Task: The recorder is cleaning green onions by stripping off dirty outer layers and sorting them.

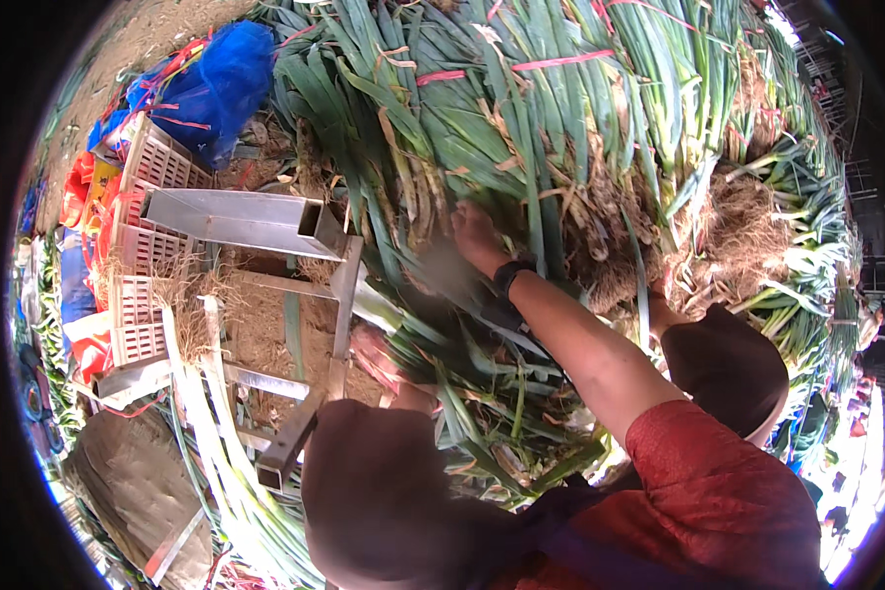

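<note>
My right hand (477,239), with a dark band on the wrist, reaches into the pile of leeks (482,128). Its fingers look curled in at the root ends, but what they hold cannot be made out. A blurred grey shape (450,273) lies just beside the hand, too smeared to name. My left hand is out of the picture. Long green leaves with pale, soil-stained roots surround the right hand. Loose leek leaves (506,403) lie beneath my forearm, between my two dark-clad knees.
A metal frame (246,218) stands at the left, with trimmed white leeks (224,423) leaning over it. Behind it are cream plastic crates (147,236) and blue netting (228,88). Red ties (565,61) bind bundles at the top. A brown sack (133,477) lies lower left.
</note>
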Demonstrator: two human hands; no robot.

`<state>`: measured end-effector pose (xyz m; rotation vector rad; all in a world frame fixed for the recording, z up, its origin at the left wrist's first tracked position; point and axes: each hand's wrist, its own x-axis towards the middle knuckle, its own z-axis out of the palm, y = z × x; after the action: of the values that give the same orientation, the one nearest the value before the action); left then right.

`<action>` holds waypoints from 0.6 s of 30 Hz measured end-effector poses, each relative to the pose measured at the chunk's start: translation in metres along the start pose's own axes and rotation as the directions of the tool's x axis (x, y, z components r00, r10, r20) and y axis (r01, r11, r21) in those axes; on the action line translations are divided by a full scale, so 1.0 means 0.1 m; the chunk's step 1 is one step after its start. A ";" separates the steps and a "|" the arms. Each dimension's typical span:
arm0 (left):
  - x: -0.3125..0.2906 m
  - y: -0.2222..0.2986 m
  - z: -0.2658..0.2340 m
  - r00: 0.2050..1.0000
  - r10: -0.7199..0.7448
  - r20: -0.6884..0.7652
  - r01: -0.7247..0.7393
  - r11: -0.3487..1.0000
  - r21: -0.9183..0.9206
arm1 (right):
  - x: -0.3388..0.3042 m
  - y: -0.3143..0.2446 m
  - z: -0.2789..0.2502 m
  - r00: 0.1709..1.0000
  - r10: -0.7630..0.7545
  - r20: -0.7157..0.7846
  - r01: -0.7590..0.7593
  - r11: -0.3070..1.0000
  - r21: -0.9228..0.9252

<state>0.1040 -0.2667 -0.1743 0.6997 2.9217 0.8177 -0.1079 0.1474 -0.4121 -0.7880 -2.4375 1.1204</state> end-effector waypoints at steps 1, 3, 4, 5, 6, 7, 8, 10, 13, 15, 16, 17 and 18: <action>0.10 0.00 0.03 1.000 0.010 0.007 -0.010 1.000 -0.010 | 0.07 0.04 0.08 0.998 0.062 0.013 -0.063 0.996 0.060; 0.19 -0.01 0.06 1.000 0.002 0.019 -0.002 1.000 -0.017 | 0.15 -0.03 0.17 0.981 0.171 0.089 -0.181 0.975 0.125; 0.22 0.00 0.08 1.000 0.002 0.024 -0.002 1.000 -0.020 | 0.18 -0.14 0.15 0.966 0.217 0.141 -0.235 0.964 0.126; 0.26 -0.01 0.11 1.000 0.004 0.021 -0.004 1.000 -0.024 | 0.21 -0.30 0.08 0.946 0.260 0.192 -0.286 0.950 0.125; 0.29 0.00 0.13 1.000 0.008 0.024 -0.008 1.000 -0.028 | 0.26 -0.47 -0.03 0.881 0.329 0.339 -0.401 0.900 0.169; 0.33 0.01 0.15 1.000 0.019 0.025 -0.018 0.999 -0.035 | 0.30 -0.66 -0.17 0.791 0.377 0.481 -0.516 0.834 0.195; 0.32 0.03 0.17 0.999 0.021 0.024 -0.020 0.999 -0.039 | 0.29 -0.81 -0.28 0.676 0.399 0.619 -0.625 0.756 0.196; 0.32 0.05 0.18 1.000 0.020 0.022 -0.019 0.999 -0.047 | -0.03 -0.94 -0.52 0.839 0.023 0.543 -0.281 0.874 0.397; 0.27 0.06 0.18 1.000 0.025 -0.011 -0.025 0.998 -0.064 | -0.62 -1.39 -1.08 0.682 0.022 0.731 -0.651 0.473 0.593; 0.34 0.13 0.11 0.998 0.053 -0.024 -0.055 0.995 -0.083 | -1.12 -1.36 -1.42 0.534 -0.045 0.844 -0.824 0.196 0.532; 0.34 0.15 0.06 0.998 0.062 -0.032 -0.064 0.994 -0.092 | -1.44 -1.14 -1.39 0.493 0.005 0.870 -0.857 0.175 0.484; 0.36 0.18 -0.01 0.996 0.077 -0.047 -0.082 0.991 -0.102 | -1.68 -0.87 -1.35 0.455 0.054 0.889 -0.884 0.148 0.444; 0.35 0.21 -0.08 0.995 0.074 -0.059 -0.080 0.990 -0.115 | -1.83 -0.73 -1.40 0.572 0.067 0.818 -0.680 0.596 0.427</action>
<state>0.0804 -0.2400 -0.1535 0.7971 2.8812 1.0219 0.0833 0.0780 -0.2816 -0.7144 -1.9356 2.8601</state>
